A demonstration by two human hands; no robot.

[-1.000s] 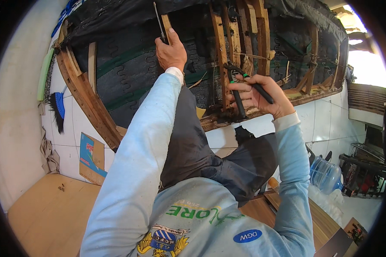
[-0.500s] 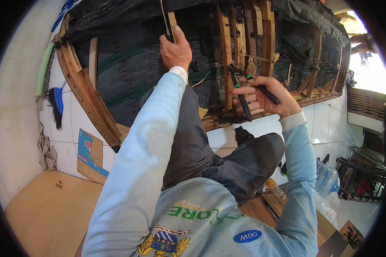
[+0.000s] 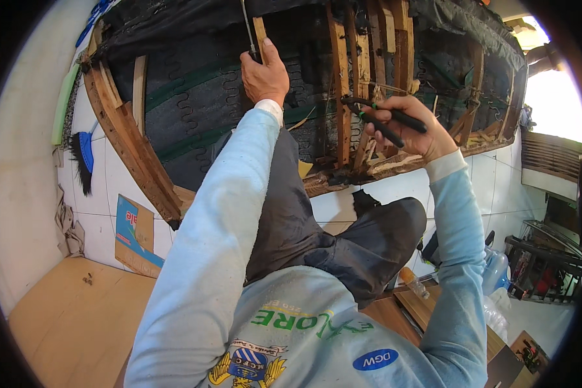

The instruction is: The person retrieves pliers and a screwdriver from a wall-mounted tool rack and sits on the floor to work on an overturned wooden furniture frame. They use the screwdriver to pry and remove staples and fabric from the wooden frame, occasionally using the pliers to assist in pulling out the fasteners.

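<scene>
Left hand (image 3: pixel 266 76): is gripping a screwdriver (image 3: pixel 248 29)
Right hand (image 3: pixel 415 124): is grasping pliers (image 3: pixel 390 135)
Sofa frame (image 3: pixel 136 157): is exposing zigzag springs (image 3: pixel 185 110)

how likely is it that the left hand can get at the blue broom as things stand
Probably not: the left hand holds a screwdriver, and in this view the curved wooden rail lies between that hand and the broom.

right hand (image 3: pixel 418 141) — fingers were stretched out, now curled in on the black-handled pliers (image 3: pixel 389 134). handles closer together, lower one swung up from steep to slanted. screwdriver (image 3: pixel 248 29) — tip now cut off by top edge.
</scene>
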